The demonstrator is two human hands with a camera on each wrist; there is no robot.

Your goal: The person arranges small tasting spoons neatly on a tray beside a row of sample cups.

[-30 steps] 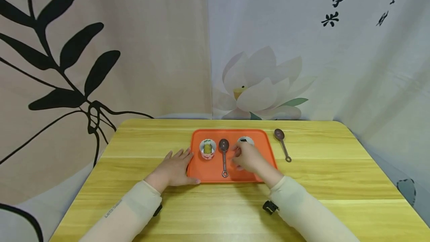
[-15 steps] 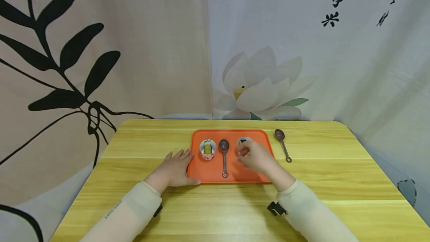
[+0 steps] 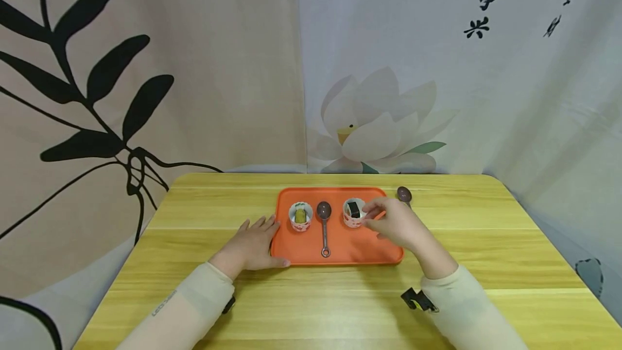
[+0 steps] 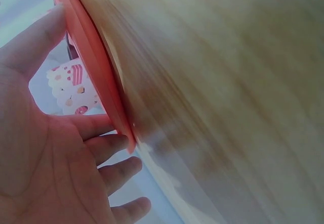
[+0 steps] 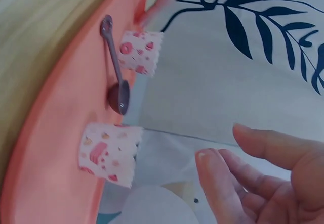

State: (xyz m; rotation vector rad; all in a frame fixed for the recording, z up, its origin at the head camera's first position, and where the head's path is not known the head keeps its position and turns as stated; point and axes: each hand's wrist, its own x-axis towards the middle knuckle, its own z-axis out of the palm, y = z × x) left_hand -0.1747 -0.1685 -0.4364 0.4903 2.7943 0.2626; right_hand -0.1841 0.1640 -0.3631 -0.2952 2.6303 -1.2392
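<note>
My left hand (image 3: 250, 246) rests along the left edge of the orange tray (image 3: 359, 247), fingers spread and straight. In the left wrist view, its fingertips touch the tray's rim. Over the tray's right side hovers my right hand (image 3: 396, 224), beside the right paper cup (image 3: 353, 220); in the right wrist view its thumb and fingers stand apart with nothing between them. A small piece with a black band (image 3: 354, 210) lies in that cup. The left paper cup (image 3: 300, 226) holds a yellowish piece (image 3: 301, 215). Between both cups lies a brown spoon (image 3: 324, 226), bowl away from me.
A second brown spoon (image 3: 404, 195) lies on the wooden table (image 3: 311, 307), right of the tray and partly hidden by my right hand. Behind the table's far edge hangs a printed curtain (image 3: 233, 69).
My right hand has moved right, from in front of the right cup to its right side, uncovering the cup and its contents. My left hand has stayed on the tray's edge.
</note>
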